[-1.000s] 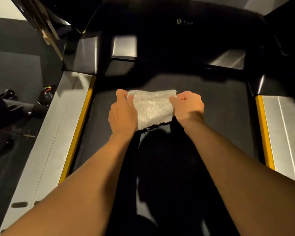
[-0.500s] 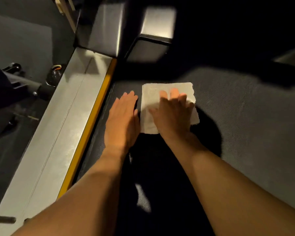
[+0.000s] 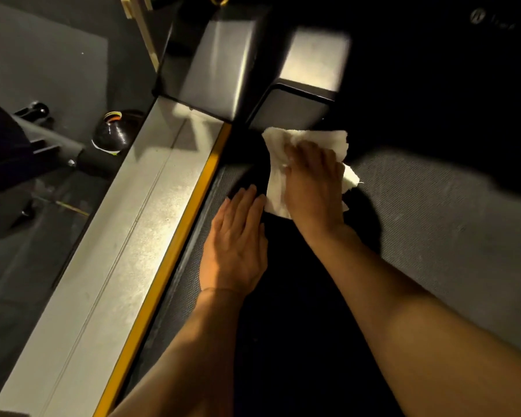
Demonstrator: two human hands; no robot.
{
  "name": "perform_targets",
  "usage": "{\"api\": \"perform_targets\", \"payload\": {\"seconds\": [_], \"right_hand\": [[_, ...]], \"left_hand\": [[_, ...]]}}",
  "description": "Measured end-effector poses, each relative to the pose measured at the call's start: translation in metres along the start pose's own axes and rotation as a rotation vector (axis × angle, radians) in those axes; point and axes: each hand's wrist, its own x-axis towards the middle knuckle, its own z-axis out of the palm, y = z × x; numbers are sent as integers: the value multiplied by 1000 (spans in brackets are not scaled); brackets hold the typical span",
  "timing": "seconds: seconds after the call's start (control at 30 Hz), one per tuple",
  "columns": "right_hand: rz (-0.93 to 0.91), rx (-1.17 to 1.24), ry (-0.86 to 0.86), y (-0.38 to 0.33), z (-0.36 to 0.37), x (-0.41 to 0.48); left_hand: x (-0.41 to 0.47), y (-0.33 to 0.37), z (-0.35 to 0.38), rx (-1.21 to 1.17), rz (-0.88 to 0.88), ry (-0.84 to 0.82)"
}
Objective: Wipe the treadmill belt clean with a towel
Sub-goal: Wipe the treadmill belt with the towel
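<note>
A white towel lies flat on the dark treadmill belt, near the belt's front end and its left edge. My right hand presses on the towel with its fingers spread and straight. My left hand rests flat on the bare belt just left of the towel, fingers straight, its fingertips close to the towel's lower left corner. A deep shadow covers the belt below both hands.
A silver side rail with a yellow strip runs along the belt's left edge. The grey motor cover rises just beyond the towel. A dark round object and other gym gear sit on the floor to the left.
Both hands held the towel stretched above the belt, then laid it down. Since half a second ago my right hand has pushed the towel forward toward the motor cover; my left hand stays on the belt.
</note>
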Motion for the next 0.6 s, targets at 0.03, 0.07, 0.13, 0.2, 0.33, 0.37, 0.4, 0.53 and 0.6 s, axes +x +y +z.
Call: {"api": "perform_targets", "payload": {"seconds": [0.03,0.07,0.13,0.2,0.33,0.37,0.4,0.53,0.6], "right_hand": [[-63,38,5,5,0,4],[-93,65,-6,12,2,16],[-39,110,9,22,5,46],[66,145,86,23,11,66],[-128,95,-6,-1,22,51],[-200,83,-39,1,21,50],[-234,89,9,5,22,53],[-105,98,226,27,27,87],[-97,70,168,17,27,83]], "left_hand": [[0,0,-2,7,3,9],[0,0,-3,6,3,24],[0,1,-4,23,8,40],[1,1,-5,23,5,36],[2,0,-6,26,7,38],[2,0,-6,24,16,38],[2,-1,-5,21,25,43],[0,-1,-6,30,25,37],[0,-1,-5,36,15,26]]}}
